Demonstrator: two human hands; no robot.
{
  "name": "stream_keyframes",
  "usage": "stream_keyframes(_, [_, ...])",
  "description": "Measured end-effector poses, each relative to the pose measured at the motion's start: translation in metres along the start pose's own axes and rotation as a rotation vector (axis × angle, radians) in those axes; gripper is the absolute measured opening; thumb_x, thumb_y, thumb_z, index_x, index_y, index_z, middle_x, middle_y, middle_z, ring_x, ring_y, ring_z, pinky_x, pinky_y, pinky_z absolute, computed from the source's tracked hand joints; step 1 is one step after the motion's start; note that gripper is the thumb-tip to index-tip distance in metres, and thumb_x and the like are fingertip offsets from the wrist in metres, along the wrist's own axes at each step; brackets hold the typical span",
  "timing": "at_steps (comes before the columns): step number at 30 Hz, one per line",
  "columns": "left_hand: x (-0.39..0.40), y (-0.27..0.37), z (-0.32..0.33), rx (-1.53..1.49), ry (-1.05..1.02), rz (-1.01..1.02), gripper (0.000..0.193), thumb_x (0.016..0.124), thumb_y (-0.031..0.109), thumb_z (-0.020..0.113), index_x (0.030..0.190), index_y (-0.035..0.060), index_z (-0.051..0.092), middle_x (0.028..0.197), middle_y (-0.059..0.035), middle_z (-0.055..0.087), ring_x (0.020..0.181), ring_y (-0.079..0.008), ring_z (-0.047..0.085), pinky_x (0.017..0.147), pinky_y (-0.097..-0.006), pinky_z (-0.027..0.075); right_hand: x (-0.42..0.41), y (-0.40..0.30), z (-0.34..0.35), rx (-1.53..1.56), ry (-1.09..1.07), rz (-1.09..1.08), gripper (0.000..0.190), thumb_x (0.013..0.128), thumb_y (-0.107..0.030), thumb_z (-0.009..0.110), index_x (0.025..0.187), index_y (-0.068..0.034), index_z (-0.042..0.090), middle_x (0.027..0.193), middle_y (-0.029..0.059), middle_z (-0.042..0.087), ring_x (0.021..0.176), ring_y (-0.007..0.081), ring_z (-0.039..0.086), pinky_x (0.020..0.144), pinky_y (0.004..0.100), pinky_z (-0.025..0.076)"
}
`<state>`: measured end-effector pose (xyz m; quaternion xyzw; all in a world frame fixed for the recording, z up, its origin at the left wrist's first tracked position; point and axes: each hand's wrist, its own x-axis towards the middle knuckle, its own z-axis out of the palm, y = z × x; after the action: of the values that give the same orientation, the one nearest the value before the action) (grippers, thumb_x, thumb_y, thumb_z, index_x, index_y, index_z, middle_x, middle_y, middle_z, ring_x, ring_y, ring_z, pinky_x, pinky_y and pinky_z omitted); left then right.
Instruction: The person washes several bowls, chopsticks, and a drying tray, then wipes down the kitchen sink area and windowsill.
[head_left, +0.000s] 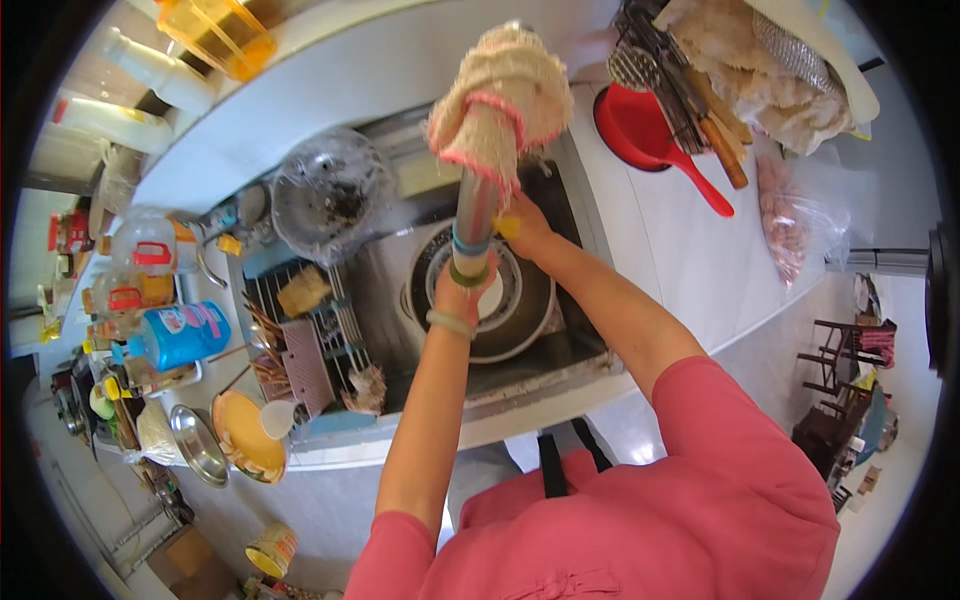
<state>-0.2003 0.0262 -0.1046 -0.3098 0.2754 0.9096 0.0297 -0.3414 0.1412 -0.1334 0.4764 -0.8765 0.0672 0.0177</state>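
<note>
A tube with coloured bands (475, 206) rises over the sink, its upper end wrapped in a beige, pink-edged cloth (517, 82). Behind the tube's green-ringed lower end is my left hand (459, 297), largely hidden, with a pale bangle on the wrist. My right hand (527, 229) is beside the tube, below the cloth; its fingers are partly covered and a small yellow piece (508, 226) shows against it. Beneath both hands, a round dark pot (517, 341) stands in the metal sink (379, 300), with paler round ware inside it. What either hand grips is hidden.
Left of the pot are a bagged bowl (330, 195) and a dish rack (330, 307). A blue bottle (184, 335) and a steel bowl (199, 446) stand farther left. On the right counter lie a red ladle-like scoop (697, 180), kitchen utensils and a plastic bag (787, 217).
</note>
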Motion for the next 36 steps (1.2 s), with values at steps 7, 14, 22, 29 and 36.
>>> stream_keyframes(7, [-0.083, 0.077, 0.068, 0.885, 0.064, 0.577, 0.030, 0.090, 0.018, 0.053, 0.114, -0.0006, 0.054, 0.103, -0.0064, 0.061, 0.096, -0.0127, 0.056, 0.084, -0.0246, 0.041, -0.008, 0.028, 0.042, -0.156, -0.303, 0.062, 0.017, 0.077, -0.016, 0.053, 0.082, -0.006, 0.067, 0.083, 0.0093, 0.066, 0.086, 0.0260, 0.062, 0.084, 0.0404, 0.040])
stream_keyframes(14, [-0.116, 0.153, 0.177, 0.594, 0.032, 0.608, 0.031, 0.090, 0.027, 0.055, 0.108, 0.0015, 0.059, 0.099, -0.0051, 0.062, 0.093, -0.0124, 0.056, 0.082, -0.0260, 0.042, -0.032, 0.014, -0.045, -0.160, -0.552, 0.171, 0.017, 0.077, -0.016, 0.054, 0.081, -0.010, 0.069, 0.084, 0.0107, 0.068, 0.083, 0.0266, 0.065, 0.078, 0.0415, 0.046])
stream_keyframes(22, [-0.121, 0.178, 0.186, 0.507, -0.172, 0.669, 0.020, 0.085, 0.022, 0.063, 0.090, 0.0028, 0.060, 0.081, -0.0044, 0.064, 0.072, -0.0082, 0.060, 0.061, -0.0200, 0.048, -0.102, -0.022, -0.090, 0.385, -0.313, 0.579, 0.019, 0.082, -0.018, 0.053, 0.084, -0.005, 0.067, 0.083, 0.0105, 0.067, 0.079, 0.0283, 0.064, 0.067, 0.0367, 0.049])
stream_keyframes(29, [-0.172, 0.153, 0.078, 0.238, 0.114, 0.535, 0.019, 0.087, 0.015, 0.056, 0.101, 0.0031, 0.060, 0.093, -0.0072, 0.064, 0.082, -0.0178, 0.062, 0.068, -0.0292, 0.051, -0.148, -0.047, -0.116, 1.474, -0.466, 0.946, 0.029, 0.092, -0.032, 0.047, 0.082, -0.006, 0.056, 0.052, -0.0032, 0.041, 0.042, 0.0053, 0.033, 0.042, 0.0217, 0.032])
stream_keyframes(36, [-0.131, 0.036, -0.012, -0.305, 0.151, 0.104, 0.035, 0.088, 0.026, 0.052, 0.111, 0.0002, 0.054, 0.101, -0.0148, 0.061, 0.090, -0.0234, 0.060, 0.074, -0.0402, 0.051, -0.146, -0.082, -0.112, 1.892, -0.516, 0.936, 0.024, 0.093, -0.028, 0.048, 0.084, -0.006, 0.053, 0.053, -0.0027, 0.042, 0.038, 0.0045, 0.028, 0.039, 0.0204, 0.030])
